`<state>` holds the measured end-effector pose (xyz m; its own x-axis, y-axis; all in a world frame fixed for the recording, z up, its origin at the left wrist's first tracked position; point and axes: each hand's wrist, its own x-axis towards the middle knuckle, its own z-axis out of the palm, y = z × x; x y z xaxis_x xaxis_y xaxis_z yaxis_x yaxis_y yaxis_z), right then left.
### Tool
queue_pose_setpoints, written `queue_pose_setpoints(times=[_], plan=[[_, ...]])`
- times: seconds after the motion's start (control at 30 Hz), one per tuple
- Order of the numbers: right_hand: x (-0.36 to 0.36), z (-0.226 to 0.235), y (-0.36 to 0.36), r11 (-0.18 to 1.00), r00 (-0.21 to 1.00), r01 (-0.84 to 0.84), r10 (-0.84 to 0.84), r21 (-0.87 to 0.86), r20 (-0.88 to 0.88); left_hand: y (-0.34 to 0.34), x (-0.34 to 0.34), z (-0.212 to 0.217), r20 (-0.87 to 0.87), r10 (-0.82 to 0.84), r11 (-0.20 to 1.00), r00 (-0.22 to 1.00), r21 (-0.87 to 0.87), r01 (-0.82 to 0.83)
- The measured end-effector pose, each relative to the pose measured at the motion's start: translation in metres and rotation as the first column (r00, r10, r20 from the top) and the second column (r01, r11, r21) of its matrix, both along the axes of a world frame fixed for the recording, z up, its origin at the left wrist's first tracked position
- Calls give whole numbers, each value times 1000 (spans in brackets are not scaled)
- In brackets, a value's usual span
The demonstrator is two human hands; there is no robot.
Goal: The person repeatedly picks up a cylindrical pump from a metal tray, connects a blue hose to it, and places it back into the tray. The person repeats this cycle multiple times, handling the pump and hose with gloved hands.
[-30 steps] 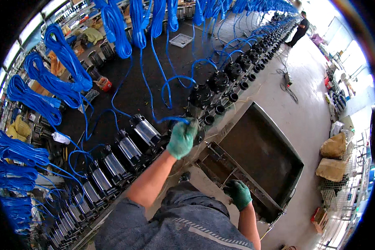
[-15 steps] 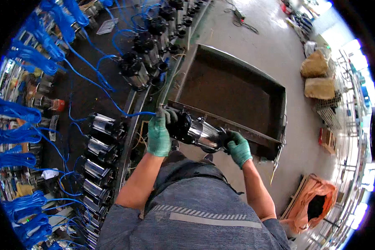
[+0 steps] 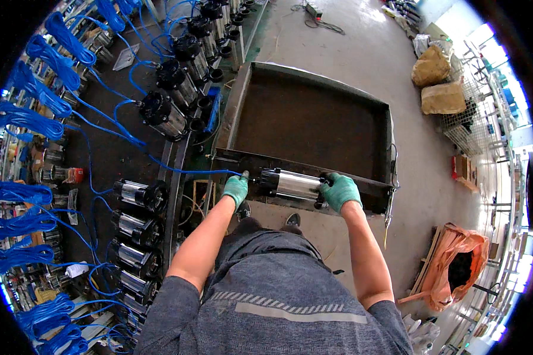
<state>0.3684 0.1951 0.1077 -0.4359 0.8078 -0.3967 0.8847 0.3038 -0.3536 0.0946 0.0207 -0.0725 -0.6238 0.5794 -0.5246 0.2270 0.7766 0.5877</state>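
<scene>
A submersible pump motor [image 3: 297, 184], a shiny steel cylinder with black ends, lies level along the near ledge of a dark metal tank [image 3: 314, 160]. My right hand [image 3: 341, 191], in a green glove, is wrapped round its right black end. At the other end, my gloved left hand [image 3: 236, 188] is closed on the blue cable [image 3: 189, 171] close to where it enters the motor. That cable runs off leftward to the bench. The left fingertips are partly hidden.
Several upright steel-and-black motors [image 3: 164, 115] line the bench at left, with more lying in a row [image 3: 137, 225]. Blue cable coils [image 3: 23, 192] hang beyond. At right are an orange sack [image 3: 450, 266], tan bundles [image 3: 443, 98] and a wire cage [image 3: 469, 133].
The motor has gone from tilted and lifted to lying level on the tank's near ledge. My left hand has shifted off its black end onto the cable; my right hand stays on the right end.
</scene>
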Motion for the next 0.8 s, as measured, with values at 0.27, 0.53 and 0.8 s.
queue_pose_setpoints(times=[0.27,0.53,0.8], plan=[[28,-18,-29,981,927,168,-123,99,-355,-13,16,83,-142,-159,961,977,205,186],[148,-91,-52,715,526,617,-685,-327,-504,4,72,87,-201,-150,894,968,390,219],[295,-173,-22,606,624,780,-737,157,-257,-3,71,64,-185,-164,908,969,355,221]])
